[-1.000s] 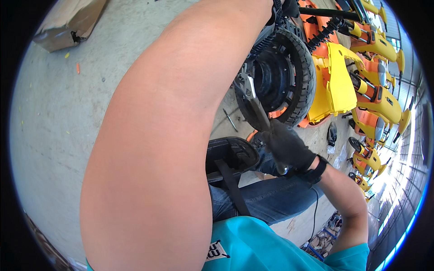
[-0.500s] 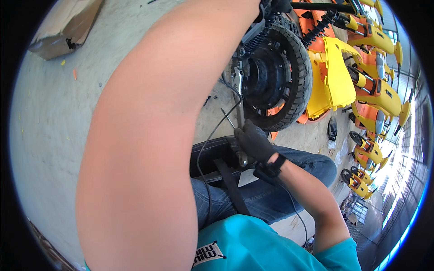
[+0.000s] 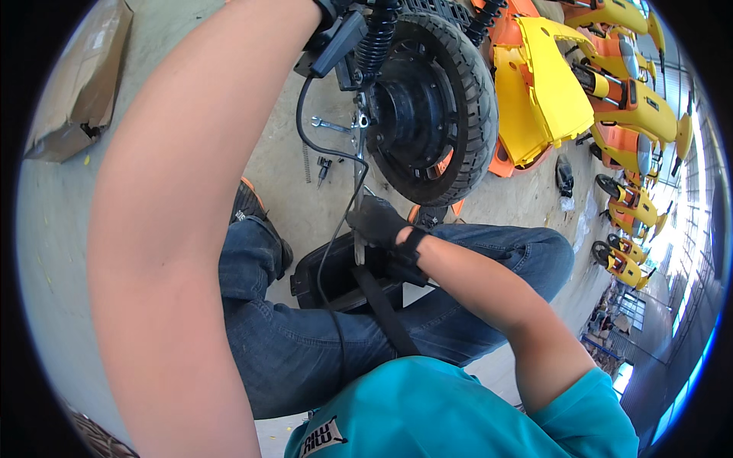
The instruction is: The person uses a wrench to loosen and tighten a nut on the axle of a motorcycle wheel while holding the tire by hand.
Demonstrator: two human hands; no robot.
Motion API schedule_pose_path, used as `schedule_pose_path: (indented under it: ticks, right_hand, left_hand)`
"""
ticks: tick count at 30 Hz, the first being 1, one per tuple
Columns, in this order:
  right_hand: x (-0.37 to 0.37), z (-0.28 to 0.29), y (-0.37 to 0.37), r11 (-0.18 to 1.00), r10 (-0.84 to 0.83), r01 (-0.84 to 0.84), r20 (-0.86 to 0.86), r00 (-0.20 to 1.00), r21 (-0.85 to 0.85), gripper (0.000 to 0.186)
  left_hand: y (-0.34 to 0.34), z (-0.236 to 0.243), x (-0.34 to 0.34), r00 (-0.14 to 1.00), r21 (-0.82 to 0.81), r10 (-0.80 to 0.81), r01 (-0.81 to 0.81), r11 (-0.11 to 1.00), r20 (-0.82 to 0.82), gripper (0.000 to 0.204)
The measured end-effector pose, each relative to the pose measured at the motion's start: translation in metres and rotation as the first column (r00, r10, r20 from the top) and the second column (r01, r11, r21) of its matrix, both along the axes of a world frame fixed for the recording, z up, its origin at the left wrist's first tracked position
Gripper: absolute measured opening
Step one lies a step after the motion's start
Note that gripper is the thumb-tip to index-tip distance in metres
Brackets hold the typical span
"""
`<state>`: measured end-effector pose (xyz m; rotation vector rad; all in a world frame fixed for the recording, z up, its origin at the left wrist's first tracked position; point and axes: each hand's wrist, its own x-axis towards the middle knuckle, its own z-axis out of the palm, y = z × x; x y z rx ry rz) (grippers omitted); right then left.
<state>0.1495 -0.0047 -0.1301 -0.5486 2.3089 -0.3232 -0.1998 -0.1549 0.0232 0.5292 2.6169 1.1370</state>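
My right hand (image 3: 378,222), in a black glove, is closed around the handle of a long silver wrench (image 3: 359,249). The wrench's other end reaches the axle area of a black scooter wheel (image 3: 427,107). A thin metal rod shows beside the glove; its kind is unclear. My left forearm (image 3: 175,198) stretches up past the wheel's left side, and my left hand lies beyond the upper edge. At its wrist is a black box-shaped device (image 3: 340,47) with a cable (image 3: 304,126). A black shock absorber (image 3: 377,42) stands above the axle.
Another wrench (image 3: 330,124), a spring (image 3: 307,163) and a small black part (image 3: 324,169) lie on the floor. A black open case (image 3: 305,278) sits between my legs. Yellow body panels (image 3: 542,84) lie right of the wheel, near several parked scooters (image 3: 637,114). A cardboard box (image 3: 80,84) stands left.
The view has shifted, so the wheel and my right hand appear farther left. My left arm has moved left across the picture, uncovering the floor parts. My right hand stays on the wrench.
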Motion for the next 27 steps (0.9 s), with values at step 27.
schedule_pose_path:
  ticks: [27]
  right_hand:
    - [-0.004,-0.115,-0.015,0.749,-0.656,0.660,0.075,0.751,-0.065,0.046]
  left_hand:
    - [-0.006,0.011,0.021,0.962,0.466,-0.074,-0.060,0.883,0.263,0.016]
